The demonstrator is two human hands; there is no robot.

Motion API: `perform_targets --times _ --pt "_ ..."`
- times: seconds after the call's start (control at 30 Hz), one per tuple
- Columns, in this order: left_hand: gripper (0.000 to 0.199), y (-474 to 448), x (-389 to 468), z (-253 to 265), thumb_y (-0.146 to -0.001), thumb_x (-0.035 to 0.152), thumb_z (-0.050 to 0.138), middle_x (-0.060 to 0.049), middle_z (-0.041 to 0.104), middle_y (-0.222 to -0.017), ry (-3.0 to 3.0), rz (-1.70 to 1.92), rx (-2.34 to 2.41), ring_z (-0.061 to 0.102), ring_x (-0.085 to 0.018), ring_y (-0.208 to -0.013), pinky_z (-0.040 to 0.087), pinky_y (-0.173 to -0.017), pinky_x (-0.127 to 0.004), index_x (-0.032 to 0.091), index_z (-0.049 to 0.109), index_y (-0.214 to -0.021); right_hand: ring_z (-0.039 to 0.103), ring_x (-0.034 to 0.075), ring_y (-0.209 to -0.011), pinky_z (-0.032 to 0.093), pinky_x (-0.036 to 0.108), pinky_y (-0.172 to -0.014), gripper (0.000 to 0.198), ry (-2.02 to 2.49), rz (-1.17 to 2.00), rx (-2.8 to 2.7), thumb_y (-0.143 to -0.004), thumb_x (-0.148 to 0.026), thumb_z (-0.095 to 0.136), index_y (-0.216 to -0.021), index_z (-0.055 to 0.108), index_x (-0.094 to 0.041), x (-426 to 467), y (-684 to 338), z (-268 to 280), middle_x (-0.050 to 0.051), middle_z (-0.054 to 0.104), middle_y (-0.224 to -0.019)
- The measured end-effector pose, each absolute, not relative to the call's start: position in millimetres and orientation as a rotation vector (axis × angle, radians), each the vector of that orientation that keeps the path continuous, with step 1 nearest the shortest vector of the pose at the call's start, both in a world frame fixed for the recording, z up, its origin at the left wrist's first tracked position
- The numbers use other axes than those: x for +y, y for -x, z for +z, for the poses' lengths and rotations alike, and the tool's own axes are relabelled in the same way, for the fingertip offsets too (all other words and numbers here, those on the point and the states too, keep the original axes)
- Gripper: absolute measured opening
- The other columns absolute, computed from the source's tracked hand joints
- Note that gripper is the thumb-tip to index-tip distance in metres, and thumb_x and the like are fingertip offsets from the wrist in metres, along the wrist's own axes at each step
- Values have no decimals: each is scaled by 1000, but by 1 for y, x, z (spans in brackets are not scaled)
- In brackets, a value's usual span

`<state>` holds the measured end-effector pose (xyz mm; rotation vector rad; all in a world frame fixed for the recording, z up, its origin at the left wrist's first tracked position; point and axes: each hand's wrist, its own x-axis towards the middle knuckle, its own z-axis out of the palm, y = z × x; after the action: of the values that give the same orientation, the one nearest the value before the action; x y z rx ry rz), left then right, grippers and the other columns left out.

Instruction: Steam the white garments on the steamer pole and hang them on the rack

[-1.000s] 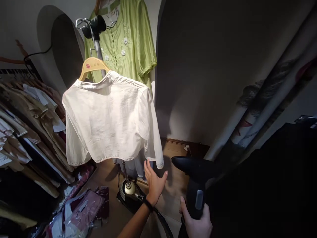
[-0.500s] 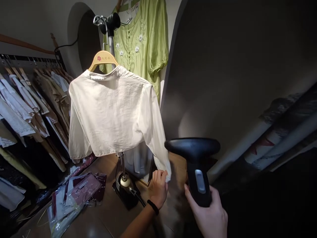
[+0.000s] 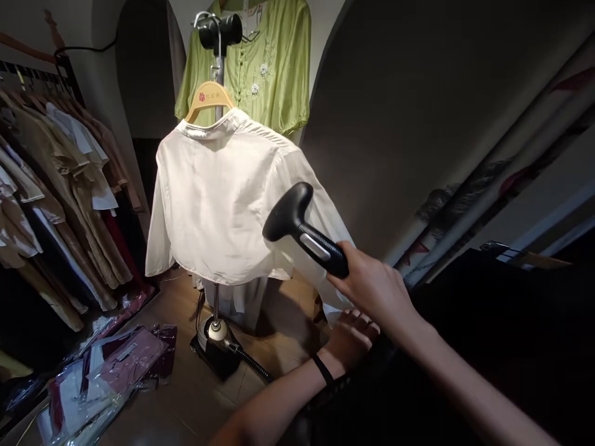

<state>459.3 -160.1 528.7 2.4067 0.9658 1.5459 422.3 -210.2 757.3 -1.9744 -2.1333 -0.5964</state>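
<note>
The right hand (image 3: pixel 374 288) is wrapped around the handle of a black handheld garment steamer (image 3: pixel 302 229), whose flat head is tilted up to the left and pressed against the right sleeve of a cream-white short linen blouse (image 3: pixel 218 198). The blouse hangs on a pale wooden hanger (image 3: pixel 208 99) hooked to the metal pole of a steamer stand (image 3: pixel 217 68), with the stand's black and gold base (image 3: pixel 216 344) on the wooden floor (image 3: pixel 186 396) below the hem. The left hand (image 3: pixel 349 339), a black band at its wrist, reaches beneath the right arm and pinches the lower end of that same sleeve, holding it taut. A green embroidered dress (image 3: pixel 264 68) hangs behind the stand, a rack of beige and white shirts (image 3: pixel 60 186) fills the left edge, and plastic-wrapped maroon garments (image 3: pixel 111 371) lie on the floor at lower left.
</note>
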Motion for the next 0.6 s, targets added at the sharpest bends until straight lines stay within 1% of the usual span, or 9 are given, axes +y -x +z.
perform_targets --times 0.13,0.3,0.4,0.5,0.6 --pt "28 -445 -180 553 -89 16 53 -11 70 -94 -2599 1406 1024 63 -24 -89 50 -75 -34 16 67 -113 65 28 -82 28 27 -55 32 2005 -696 -2145 -83 -36 56 -111 48 -21 -203 -397 787 8 69 -99" --pt "34 -423 -195 568 -86 13 56 -9 69 -98 -2654 1325 951 61 -23 -92 48 -77 -33 20 65 -118 64 28 -83 28 28 -58 32 2061 -780 -2145 -84 -36 55 -110 47 -19 -207 -381 803 10 68 -98" --pt "36 -410 -203 569 -87 12 54 -8 69 -99 -2655 1272 908 60 -23 -94 47 -78 -33 21 63 -120 64 28 -83 28 27 -56 31 2088 -790 -2161 -85 -35 54 -109 46 -19 -215 -379 799 10 67 -99" --pt "36 -399 -211 565 -86 12 53 -10 69 -98 -2636 1213 940 60 -24 -91 47 -74 -34 18 62 -121 64 28 -80 28 27 -55 29 2140 -766 -2162 -85 -34 53 -108 46 -18 -226 -385 784 11 67 -96" --pt "30 -388 -220 560 -87 10 51 -11 68 -95 -2569 1272 957 60 -24 -87 48 -71 -34 15 64 -113 65 27 -77 28 27 -54 29 2192 -763 -2134 -85 -34 52 -109 46 -18 -238 -397 765 10 67 -94"
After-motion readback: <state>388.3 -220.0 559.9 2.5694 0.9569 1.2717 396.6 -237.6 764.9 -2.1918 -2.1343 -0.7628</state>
